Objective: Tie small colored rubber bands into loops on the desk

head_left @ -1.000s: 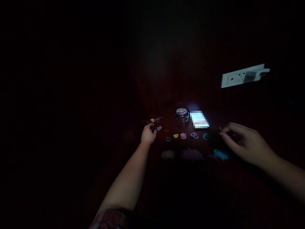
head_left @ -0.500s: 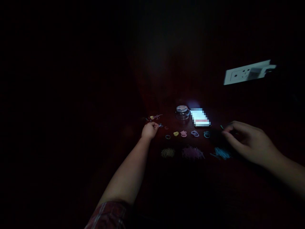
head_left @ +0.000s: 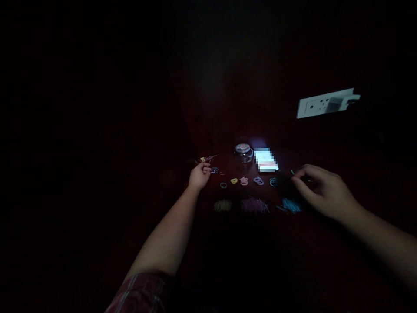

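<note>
Left hand [head_left: 200, 176]: curled beside bluish bands [head_left: 214, 170], hold unclear | right hand [head_left: 322, 190]: fingertips nearly together near green band [head_left: 292, 172], hold unclear

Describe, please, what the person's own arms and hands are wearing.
The left arm has a dark red plaid sleeve with pale lines, ending near the elbow. No sleeve shows on the right arm. Neither the left hand nor the right hand wears a glove; no watch is visible.

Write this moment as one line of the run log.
Left hand: beside small bluish bands | right hand: green piece at fingertips | phone: lit, right of jar
</note>
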A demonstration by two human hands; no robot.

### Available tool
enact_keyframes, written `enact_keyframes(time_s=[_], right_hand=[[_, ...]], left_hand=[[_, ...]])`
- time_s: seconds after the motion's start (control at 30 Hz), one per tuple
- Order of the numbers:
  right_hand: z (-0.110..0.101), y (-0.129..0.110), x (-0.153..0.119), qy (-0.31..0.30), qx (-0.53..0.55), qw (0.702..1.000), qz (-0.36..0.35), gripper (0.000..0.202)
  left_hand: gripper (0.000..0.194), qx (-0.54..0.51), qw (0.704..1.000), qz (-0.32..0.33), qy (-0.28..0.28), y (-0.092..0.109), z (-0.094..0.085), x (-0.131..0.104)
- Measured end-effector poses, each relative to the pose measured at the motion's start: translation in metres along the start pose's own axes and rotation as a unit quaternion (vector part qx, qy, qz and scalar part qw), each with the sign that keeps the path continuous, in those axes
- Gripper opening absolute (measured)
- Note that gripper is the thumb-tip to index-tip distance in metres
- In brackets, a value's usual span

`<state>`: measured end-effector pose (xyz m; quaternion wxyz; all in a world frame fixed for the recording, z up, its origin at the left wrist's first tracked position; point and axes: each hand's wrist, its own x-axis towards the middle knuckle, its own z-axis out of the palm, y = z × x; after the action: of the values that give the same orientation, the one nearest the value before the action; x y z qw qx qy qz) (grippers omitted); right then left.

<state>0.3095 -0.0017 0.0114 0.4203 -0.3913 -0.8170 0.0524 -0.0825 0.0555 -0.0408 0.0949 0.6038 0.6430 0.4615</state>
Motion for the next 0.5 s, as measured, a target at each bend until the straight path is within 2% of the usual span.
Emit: enact_keyframes(time_s=[0.17, 0.33, 0.5], right_hand=[[0.001, 0.001, 0.000, 0.007, 0.004, 1.000, -0.001, 0.017], [0.002, 0.001, 0.000, 0.016, 0.002, 1.000, -0.011, 0.015], [0.001, 0.000, 0.000, 0.009, 0.004, 1.000, -0.019, 0.013]], left_hand=[[0.025, -0.002, 1.000, 0.002, 0.025, -0.003, -0.003, 0.001], [0.025, 0.042, 0.998, 0.001, 0.045, -0.006, -0.009, 0.001], [0.030, 0.114, 0.991, 0.058, 0.028, 0.002, -0.016, -0.002]])
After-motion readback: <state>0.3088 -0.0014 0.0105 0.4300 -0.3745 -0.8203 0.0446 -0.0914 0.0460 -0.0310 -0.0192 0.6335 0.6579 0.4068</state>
